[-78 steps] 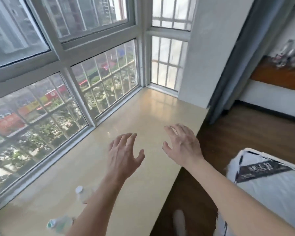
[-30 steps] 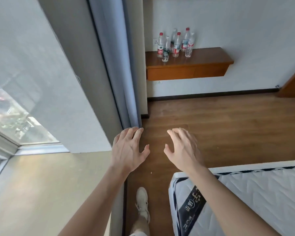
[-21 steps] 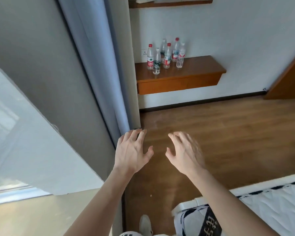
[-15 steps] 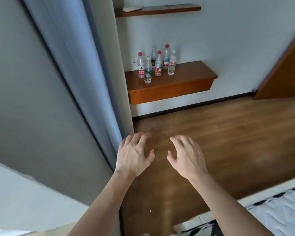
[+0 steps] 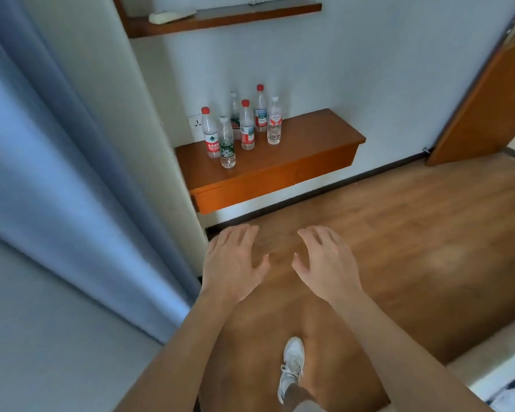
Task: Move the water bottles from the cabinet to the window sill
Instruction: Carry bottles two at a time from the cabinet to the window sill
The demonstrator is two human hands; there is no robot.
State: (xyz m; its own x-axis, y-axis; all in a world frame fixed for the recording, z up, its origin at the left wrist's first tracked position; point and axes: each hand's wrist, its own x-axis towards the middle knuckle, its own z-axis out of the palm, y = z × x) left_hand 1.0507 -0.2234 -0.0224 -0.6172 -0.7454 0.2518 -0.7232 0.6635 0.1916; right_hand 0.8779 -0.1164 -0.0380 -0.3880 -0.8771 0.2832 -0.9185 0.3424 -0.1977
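Note:
Several clear water bottles stand upright in a cluster on the left part of a wall-mounted wooden cabinet. Some have red caps and red labels, one at the front has a green label. My left hand and my right hand are held out palm down over the wooden floor, fingers spread and empty, well short of the cabinet. The window sill is out of view.
A blue-grey curtain and a wall corner fill the left. A wooden shelf hangs above the cabinet. An open wooden door stands at right. A mattress corner lies bottom right. My white shoe steps on the floor.
The view has swung from the window sill to the cabinet wall and moved closer; the bottles now appear larger. Both hands stay open and empty in front of me.

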